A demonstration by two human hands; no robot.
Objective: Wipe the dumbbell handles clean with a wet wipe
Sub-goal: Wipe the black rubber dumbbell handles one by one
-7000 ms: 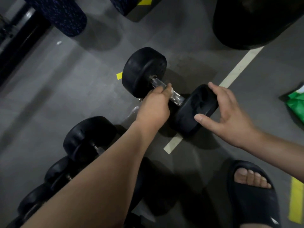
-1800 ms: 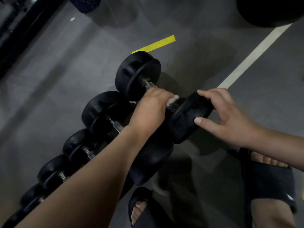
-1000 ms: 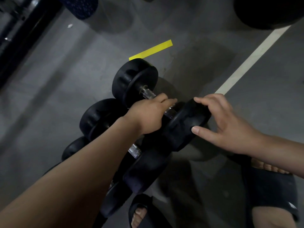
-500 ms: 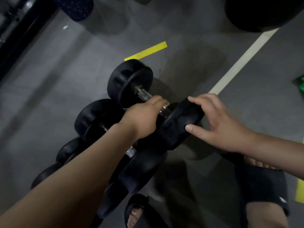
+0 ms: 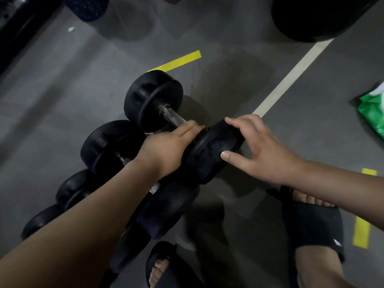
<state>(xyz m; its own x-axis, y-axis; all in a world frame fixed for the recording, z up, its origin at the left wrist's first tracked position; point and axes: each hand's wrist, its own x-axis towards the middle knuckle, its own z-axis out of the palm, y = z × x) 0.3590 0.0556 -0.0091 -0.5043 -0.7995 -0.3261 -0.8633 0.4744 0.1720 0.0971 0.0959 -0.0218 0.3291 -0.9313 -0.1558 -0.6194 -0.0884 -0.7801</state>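
Note:
The farthest black dumbbell (image 5: 153,100) lies on the grey floor at the end of a row. Its bare metal handle (image 5: 173,119) shows between the left head and my left hand (image 5: 166,150), which grips the handle close to the right head (image 5: 214,150). No wipe shows; whatever is under my left palm is hidden. My right hand (image 5: 261,150) rests on that right head, fingers over its top rim and thumb on its outer face.
Several more black dumbbells (image 5: 108,146) line up toward the lower left, touching the first. A green packet (image 5: 372,115) lies at the right edge. My feet in black slippers (image 5: 311,225) stand close below. A large black object (image 5: 311,15) sits at top right.
Since seven seconds ago the dumbbell has come from a spot apart into the row. A white bit of wipe seen at my left hand 1.8 s ago is now hidden. Both hands keep their hold.

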